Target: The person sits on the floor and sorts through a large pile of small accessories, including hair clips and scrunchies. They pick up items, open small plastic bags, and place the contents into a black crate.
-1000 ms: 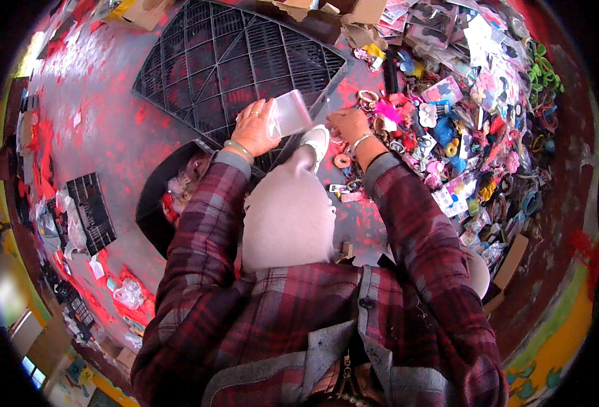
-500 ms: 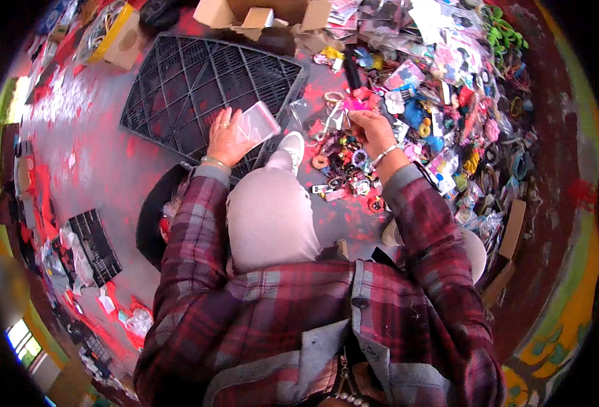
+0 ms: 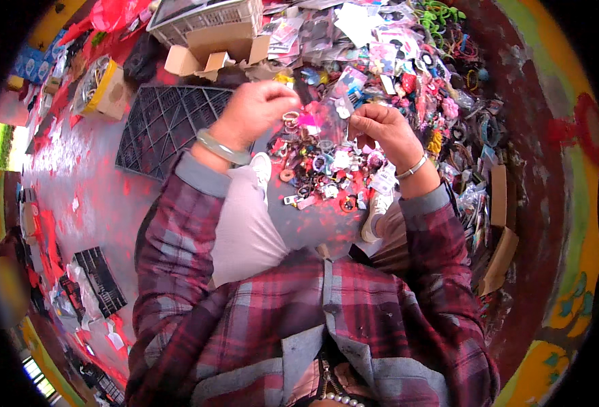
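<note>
My left hand (image 3: 255, 112), a pale bangle at its wrist, is raised over the dark plastic grate, thumb and fingertips pinched together. What lies in that pinch is hidden. A clear plastic bag (image 3: 326, 119) hangs between my hands, pink showing in or through it. Its right edge meets the fingertips of my right hand (image 3: 384, 132), which are closed on it. Below both hands spreads a heap of small hair accessories (image 3: 323, 163), with rings, clips and bright pieces mixed together.
A black plastic grate (image 3: 157, 129) lies on the floor at left. Behind it stand an open cardboard box (image 3: 204, 57) and a pale crate (image 3: 208, 20). Packaged goods (image 3: 374, 41) pile up at the far right. Cardboard flaps (image 3: 499, 258) edge the right side.
My left hand has left the stack of clear bags, which no longer shows, and risen toward the right hand, going from spread to pinched. The view has shifted, and a clear bag now spans between my hands.
</note>
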Demonstrator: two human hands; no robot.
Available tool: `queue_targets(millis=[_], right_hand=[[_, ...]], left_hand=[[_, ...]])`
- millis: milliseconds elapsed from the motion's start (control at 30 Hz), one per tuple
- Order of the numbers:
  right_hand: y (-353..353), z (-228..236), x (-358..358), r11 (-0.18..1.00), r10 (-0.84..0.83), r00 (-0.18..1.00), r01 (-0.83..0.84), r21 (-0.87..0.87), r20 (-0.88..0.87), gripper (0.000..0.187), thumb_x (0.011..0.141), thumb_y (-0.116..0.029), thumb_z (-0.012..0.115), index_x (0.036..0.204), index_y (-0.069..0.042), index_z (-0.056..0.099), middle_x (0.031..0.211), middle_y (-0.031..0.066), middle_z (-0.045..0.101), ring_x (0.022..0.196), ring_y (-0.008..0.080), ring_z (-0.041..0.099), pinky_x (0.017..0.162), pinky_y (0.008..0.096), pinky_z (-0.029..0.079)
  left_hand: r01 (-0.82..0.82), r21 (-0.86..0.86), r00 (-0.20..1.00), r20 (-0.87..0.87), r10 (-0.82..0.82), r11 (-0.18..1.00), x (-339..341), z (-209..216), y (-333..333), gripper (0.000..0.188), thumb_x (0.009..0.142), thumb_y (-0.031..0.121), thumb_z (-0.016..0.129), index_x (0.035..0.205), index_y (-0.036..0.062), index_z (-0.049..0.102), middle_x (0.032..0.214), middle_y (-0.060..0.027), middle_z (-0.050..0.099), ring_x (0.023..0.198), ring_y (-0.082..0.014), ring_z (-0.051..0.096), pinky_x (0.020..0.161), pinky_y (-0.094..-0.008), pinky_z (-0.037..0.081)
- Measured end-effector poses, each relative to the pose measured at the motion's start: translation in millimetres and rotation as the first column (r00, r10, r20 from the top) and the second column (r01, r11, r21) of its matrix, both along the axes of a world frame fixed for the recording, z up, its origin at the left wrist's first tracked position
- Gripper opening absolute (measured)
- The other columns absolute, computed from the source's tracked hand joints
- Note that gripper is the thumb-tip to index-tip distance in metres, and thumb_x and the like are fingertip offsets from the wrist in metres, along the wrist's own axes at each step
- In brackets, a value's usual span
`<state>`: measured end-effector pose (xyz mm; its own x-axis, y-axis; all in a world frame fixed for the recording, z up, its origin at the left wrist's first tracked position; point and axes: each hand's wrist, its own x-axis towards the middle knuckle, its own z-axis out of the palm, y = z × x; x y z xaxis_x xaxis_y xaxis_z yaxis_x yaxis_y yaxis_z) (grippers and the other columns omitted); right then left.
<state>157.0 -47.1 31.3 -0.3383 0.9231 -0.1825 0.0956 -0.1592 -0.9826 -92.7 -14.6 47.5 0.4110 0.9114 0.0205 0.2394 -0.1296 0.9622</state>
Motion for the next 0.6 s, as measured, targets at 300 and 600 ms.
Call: queue_targets(millis=[300,600], right_hand=[[-21,15,40,0.933,-0.360,0.909,0.351,-0.077,-0.210,0.022,0.084,-0.024,0.057,0.071,-0.006,0.058,0.059,-0.0001,0.055,0.047,0.0062,0.047,0.044,0.0193,0.035],[-1,25,99,0.886,-0.367,0.914,0.400,0.236,-0.173,0.025,0.083,-0.018,0.060,0.102,-0.001,0.059,0.091,0.0058,0.062,0.087,0.0115,0.056,0.077,0.0229,0.043]], left_hand=[[0.056,0.275,0.995,-0.098,-0.030,0.960,142,-25,-44,0.058,0.072,0.003,0.054,0.126,-0.0043,0.035,0.116,-0.0212,0.052,0.109,-0.0311,0.050,0.091,-0.0352,0.040],[0.488,-0.539,0.801,0.589,-0.107,0.686,122,-28,3,0.036,0.084,0.008,0.052,0.118,-0.0014,0.046,0.107,-0.0188,0.058,0.097,-0.0270,0.059,0.083,-0.0332,0.049]])
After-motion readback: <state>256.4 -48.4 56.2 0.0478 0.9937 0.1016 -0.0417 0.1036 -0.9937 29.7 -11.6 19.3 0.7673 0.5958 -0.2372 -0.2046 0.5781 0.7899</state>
